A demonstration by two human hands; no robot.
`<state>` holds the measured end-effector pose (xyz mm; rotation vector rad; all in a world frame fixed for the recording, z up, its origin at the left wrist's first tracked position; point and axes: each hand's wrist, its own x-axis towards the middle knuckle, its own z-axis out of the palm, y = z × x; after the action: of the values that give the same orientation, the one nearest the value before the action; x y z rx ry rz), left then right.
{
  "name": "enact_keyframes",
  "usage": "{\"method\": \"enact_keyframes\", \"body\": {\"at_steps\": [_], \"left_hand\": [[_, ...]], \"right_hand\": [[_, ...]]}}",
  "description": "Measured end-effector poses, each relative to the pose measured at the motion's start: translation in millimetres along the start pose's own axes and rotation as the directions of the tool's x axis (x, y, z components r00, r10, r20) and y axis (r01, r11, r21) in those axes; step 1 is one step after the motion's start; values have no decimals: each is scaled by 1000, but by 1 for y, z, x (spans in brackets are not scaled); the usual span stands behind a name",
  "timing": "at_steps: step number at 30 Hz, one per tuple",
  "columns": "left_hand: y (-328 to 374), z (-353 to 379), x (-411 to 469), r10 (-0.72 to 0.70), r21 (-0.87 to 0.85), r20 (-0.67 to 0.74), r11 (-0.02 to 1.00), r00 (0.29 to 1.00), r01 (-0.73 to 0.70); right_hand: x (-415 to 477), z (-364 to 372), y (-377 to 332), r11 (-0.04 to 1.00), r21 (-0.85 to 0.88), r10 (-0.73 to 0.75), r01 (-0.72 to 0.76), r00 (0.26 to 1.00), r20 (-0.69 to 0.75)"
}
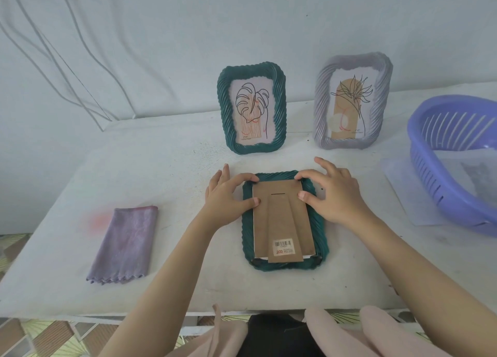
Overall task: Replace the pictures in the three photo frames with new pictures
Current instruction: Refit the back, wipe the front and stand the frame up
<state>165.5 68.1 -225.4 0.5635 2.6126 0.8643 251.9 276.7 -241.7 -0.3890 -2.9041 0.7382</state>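
Note:
A dark green photo frame lies face down in the middle of the table. Its brown cardboard backing with a barcode sticker faces up. My left hand presses on the frame's upper left corner, index finger and thumb touching the backing's edge. My right hand presses on the upper right corner in the same way. Behind stand two upright frames: a green frame with a leaf drawing and a grey-lilac frame with a plant drawing.
A folded purple cloth lies at the left of the white table. A blue-violet plastic basket with papers inside sits at the right edge, over a clear plastic sheet. The table's front edge is near my lap.

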Motion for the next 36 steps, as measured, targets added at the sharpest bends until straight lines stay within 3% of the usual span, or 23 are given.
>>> {"method": "enact_keyframes", "body": {"at_steps": [6,10,13,17,22,26,36], "left_hand": [[0,1,-2,-4,-12,-1,1000,1000,4],[-9,8,-10,156,-1,-148,988,977,-157],[-14,15,-23,246,-57,-160,965,956,-257],[-16,16,-42,339,-90,-27,936,940,-340],[-14,9,-59,399,36,188,910,898,-412],[-8,2,-61,345,206,300,887,889,-413],[0,-10,-57,231,220,433,910,871,-350]], "right_hand": [[-3,3,0,1000,28,-4,4,1000,-26],[-9,5,2,1000,26,-4,5,1000,-8],[-20,0,3,990,126,-68,68,998,-8],[-41,-13,0,941,284,-205,182,977,53],[-56,-21,-1,946,209,-295,249,928,226],[-56,-21,0,945,129,-327,301,899,290],[-48,-32,-5,942,36,-320,334,859,400]]}}
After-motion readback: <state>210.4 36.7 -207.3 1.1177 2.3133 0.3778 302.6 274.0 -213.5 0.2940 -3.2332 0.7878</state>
